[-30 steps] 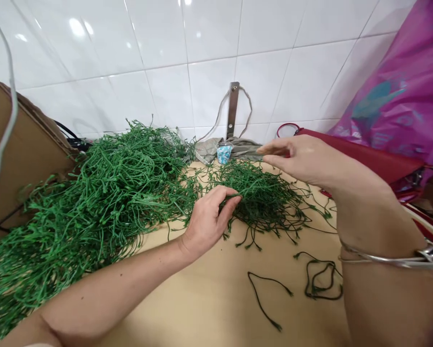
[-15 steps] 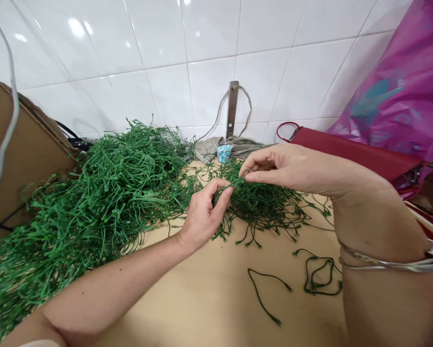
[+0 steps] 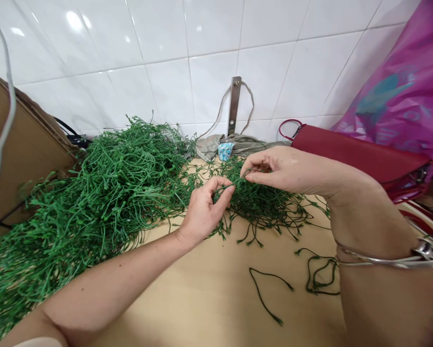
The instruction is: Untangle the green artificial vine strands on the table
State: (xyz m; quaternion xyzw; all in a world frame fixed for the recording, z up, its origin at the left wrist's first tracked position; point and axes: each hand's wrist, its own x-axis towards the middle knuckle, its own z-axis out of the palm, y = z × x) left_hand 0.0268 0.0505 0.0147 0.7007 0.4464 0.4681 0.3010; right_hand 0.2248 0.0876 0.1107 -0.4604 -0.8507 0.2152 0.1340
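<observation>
My left hand (image 3: 205,209) is closed in a pinch on thin green plastic stems at the near edge of a small dark green pile (image 3: 263,197) in the middle of the wooden table (image 3: 209,294). My right hand (image 3: 284,168), with a metal bangle on the wrist, pinches the same stem strand just to the right, over that pile. A much larger heap of lighter green stems (image 3: 86,202) covers the left of the table, beside my left forearm.
Two loose dark stems (image 3: 270,294) (image 3: 319,274) lie on the table in front. A red bag (image 3: 353,154) and a magenta plastic sheet (image 3: 397,96) are at the right. A cardboard box (image 3: 17,149) stands at the left. A small blue-white cup (image 3: 224,150) sits by the tiled wall.
My right hand came down and left from above the pile to meet my left hand, and both now pinch a stem strand. The left hand lifted slightly off the pile.
</observation>
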